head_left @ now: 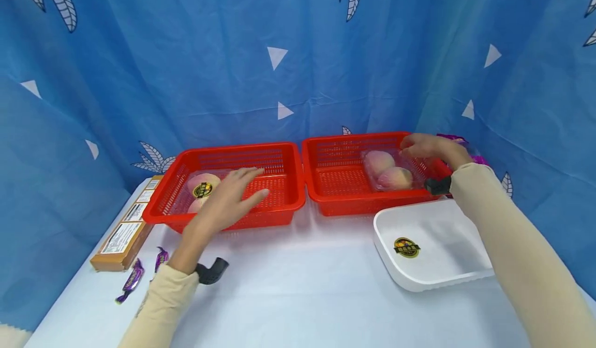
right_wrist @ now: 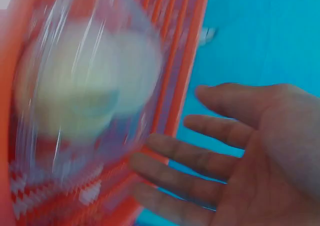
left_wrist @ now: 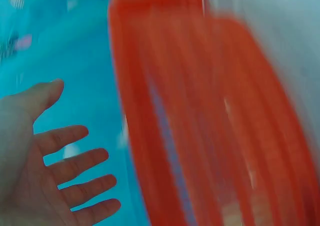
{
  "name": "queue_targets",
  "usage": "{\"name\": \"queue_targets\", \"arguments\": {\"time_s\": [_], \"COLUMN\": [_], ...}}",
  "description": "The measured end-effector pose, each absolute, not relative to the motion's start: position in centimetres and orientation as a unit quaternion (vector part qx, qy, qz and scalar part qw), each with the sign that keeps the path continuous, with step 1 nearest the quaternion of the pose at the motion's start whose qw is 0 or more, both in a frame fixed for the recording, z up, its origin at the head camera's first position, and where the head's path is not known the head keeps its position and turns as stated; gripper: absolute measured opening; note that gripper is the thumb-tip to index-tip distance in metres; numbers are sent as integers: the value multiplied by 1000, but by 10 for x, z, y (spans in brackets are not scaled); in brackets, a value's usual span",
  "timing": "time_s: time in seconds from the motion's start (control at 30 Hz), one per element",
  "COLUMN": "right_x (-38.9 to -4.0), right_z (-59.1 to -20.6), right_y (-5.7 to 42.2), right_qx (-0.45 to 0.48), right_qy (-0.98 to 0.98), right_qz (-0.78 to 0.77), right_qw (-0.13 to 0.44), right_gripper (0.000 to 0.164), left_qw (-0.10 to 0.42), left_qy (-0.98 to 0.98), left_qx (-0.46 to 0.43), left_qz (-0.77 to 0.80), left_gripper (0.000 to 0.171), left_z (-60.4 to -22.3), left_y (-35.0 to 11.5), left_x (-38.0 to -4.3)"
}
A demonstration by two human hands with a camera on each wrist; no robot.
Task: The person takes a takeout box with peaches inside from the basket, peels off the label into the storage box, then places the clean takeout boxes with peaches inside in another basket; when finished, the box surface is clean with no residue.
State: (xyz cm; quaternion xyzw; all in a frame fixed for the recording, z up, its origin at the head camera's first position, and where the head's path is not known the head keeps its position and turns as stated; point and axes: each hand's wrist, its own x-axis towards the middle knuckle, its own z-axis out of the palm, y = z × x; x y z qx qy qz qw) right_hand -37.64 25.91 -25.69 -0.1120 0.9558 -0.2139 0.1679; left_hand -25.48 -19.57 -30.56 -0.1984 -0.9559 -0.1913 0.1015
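My left hand (head_left: 223, 198) hovers over the front of the left red basket (head_left: 265, 218), fingers spread and holding nothing. Inside that basket, at its left, lies a clear pack with peaches (head_left: 203, 181) under a round dark label. The left wrist view shows the same left hand (left_wrist: 50, 176) beside the blurred basket (left_wrist: 165, 50). Over the right end of the right red basket (head_left: 344, 207), my right hand (head_left: 426, 146) is loosely extended next to a clear pack of two peaches (head_left: 395, 178). The right wrist view has its fingers (right_wrist: 200, 158) apart from the pack.
A white tray (head_left: 442, 239) with a round sticker stands at the right front, under my right forearm. Purple wrapped candies (head_left: 132, 281) lie at the left, near a long brown box (head_left: 122, 242). Purple packaging (head_left: 453, 138) shows behind my right wrist. A blue curtain (head_left: 209, 69) encloses the table.
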Motion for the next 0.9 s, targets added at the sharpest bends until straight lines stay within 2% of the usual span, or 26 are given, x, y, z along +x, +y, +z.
{"name": "queue_targets", "arguments": {"time_s": [0.13,0.37,0.5,0.67,0.83,0.9], "right_x": [-373,-359,-351,-345,-343,-343], "right_z": [-254,-251,-260,-281,-298,-302], "right_y": [219,105,32,-46,-96,-109], "right_qx": [-192,-224,-241,-235,-190,-181], "right_qy": [944,899,857,838,824,815], "right_qz": [-232,-341,-403,-418,-433,-436], "right_qw": [133,160,211,259,312,336], "right_gripper": [50,45,49,61,73,70], "left_qw": [111,17,-13,-24,-20,-20], "left_qy": [-965,-968,-963,-961,-962,-962], "left_qx": [-134,-33,-14,-2,0,1], "left_qz": [-197,-250,-270,-275,-272,-272], "left_gripper": [77,106,110,113,113,113], "left_z": [-302,-313,-320,-324,-325,-325], "left_y": [-260,-335,-350,-354,-357,-358], "left_x": [-242,-231,-232,-230,-228,-228]}}
